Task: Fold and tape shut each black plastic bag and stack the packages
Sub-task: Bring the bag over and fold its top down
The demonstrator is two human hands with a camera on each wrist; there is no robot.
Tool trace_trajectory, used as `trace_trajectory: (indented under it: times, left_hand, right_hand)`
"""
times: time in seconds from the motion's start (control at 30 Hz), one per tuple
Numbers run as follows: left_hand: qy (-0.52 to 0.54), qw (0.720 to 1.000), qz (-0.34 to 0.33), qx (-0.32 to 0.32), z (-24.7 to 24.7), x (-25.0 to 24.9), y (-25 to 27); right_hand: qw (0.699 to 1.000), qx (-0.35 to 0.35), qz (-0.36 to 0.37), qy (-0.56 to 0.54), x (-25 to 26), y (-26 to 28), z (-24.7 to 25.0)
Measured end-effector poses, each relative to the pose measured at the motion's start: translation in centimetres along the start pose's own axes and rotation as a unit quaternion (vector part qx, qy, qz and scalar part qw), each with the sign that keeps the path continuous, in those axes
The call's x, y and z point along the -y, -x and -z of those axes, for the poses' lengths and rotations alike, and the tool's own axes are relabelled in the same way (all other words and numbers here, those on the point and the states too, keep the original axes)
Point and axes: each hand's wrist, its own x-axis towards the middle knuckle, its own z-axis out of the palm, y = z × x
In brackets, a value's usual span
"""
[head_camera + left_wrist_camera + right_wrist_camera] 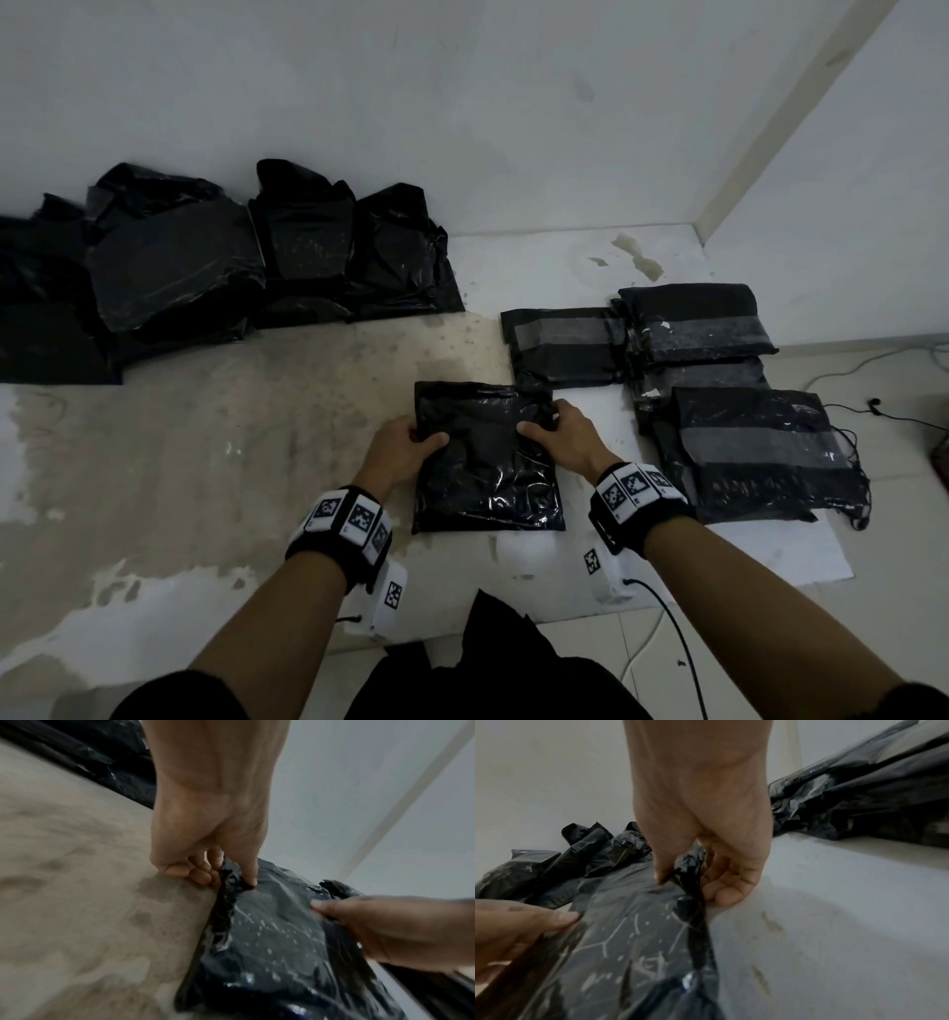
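A black plastic bag [485,457] lies flat on the surface in front of me, glossy and wrinkled. My left hand [411,444] grips its left edge, thumb on top and fingers curled under the edge [221,880]. At the right edge my right hand [552,429] does the same, pinching a bunched fold of plastic [687,874] between thumb and fingers. Several taped packages [719,370] with grey tape bands are stacked to the right. A heap of untaped black bags [205,257] lies at the back left against the wall.
The worn beige and white surface [231,437] lies bare to the left of the bag. A white wall [462,103] rises behind, with a corner at the right. Thin black cables [873,416] trail at the far right, and one [678,642] runs from my right wrist.
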Motion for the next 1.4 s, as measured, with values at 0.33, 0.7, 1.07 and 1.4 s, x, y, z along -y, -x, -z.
trace_trajectory:
  times: [0.33,0.7,1.07,1.4]
  left_hand:
    - [0.137,0.99,0.005,0.031,0.7,1.4,1.5]
    - [0.081,0.995,-0.015,-0.064,-0.4,3.4,2.3]
    - [0.09,0.994,-0.011,-0.061,-0.6,2.7,2.9]
    - [0.226,0.969,0.069,-0.067,-0.7,0.9,3.3]
  right_hand:
    - [0.983,0.069,0.011,-0.17,-0.3,1.2,0.4]
    - [0.989,-0.005,0.04,-0.145,-2.2,1.8,-0.2]
    - [0.985,0.088,-0.013,-0.146,-1.3,1.3,2.0]
    - [0.987,0.068,-0.011,-0.147,-1.4,0.9,1.7]
